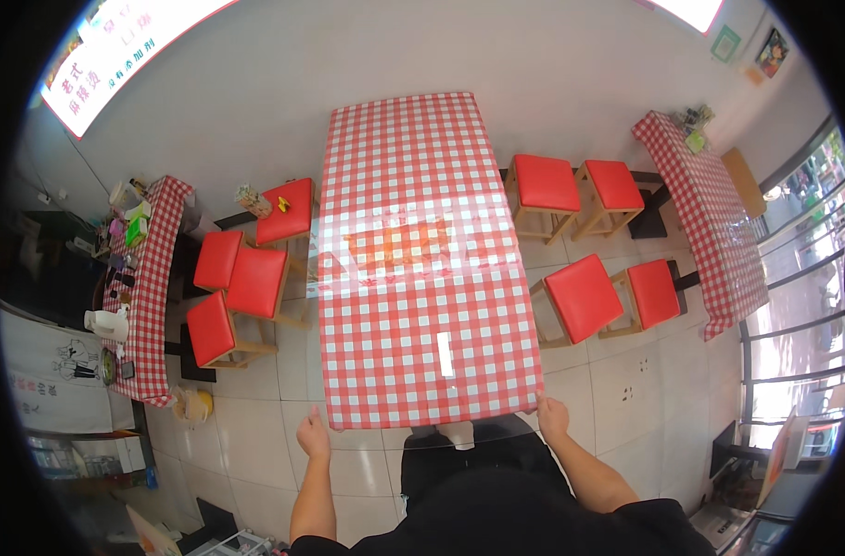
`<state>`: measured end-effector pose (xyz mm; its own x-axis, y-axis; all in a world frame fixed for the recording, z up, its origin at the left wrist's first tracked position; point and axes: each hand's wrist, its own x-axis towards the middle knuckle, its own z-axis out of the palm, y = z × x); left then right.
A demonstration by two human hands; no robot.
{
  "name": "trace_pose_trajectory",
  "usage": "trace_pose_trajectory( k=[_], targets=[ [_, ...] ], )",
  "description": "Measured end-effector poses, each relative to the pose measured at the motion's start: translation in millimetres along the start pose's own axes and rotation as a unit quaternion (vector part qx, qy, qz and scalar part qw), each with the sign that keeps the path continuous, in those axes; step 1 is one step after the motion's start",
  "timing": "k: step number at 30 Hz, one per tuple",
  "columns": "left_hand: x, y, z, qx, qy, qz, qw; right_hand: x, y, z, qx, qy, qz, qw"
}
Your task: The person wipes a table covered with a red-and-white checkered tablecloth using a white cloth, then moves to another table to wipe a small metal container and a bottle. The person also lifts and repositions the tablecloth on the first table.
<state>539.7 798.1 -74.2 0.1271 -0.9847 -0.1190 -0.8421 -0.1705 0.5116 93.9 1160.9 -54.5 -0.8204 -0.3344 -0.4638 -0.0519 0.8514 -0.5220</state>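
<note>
A long table in front of me is covered by a red-and-white checkered tablecloth. Over it lies a clear, glossy sheet, which sticks out past the cloth on the left and mirrors a bright sign in the middle. The sheet's near edge shows as a thin line running between my hands, in front of my body. My left hand is closed on its near left corner, a little outside the cloth. At the near right corner, my right hand grips the sheet beside the cloth's edge.
Red-topped stools stand on both sides, including one on the left and one on the right. A cluttered checkered side table is at left, another at right. The far table end meets a pale wall.
</note>
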Motion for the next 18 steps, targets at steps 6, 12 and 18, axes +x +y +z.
trace_pose_trajectory(
  k=[6, 12, 18],
  targets=[
    [32.2, -10.7, -3.0, 0.003, 0.009, 0.024, 1.0, -4.9, 1.2, 16.2, -0.005, -0.012, -0.033, 0.999],
    [46.7, -15.2, -9.1, 0.012, -0.005, 0.004, 1.0, -13.6, -6.5, 21.2, 0.024, -0.028, -0.025, 0.999],
    [18.8, 3.1, -6.5, -0.032, -0.019, 0.001, 0.999, 1.0, -9.4, -14.4, 0.005, 0.0, -0.032, 0.999]
  ],
)
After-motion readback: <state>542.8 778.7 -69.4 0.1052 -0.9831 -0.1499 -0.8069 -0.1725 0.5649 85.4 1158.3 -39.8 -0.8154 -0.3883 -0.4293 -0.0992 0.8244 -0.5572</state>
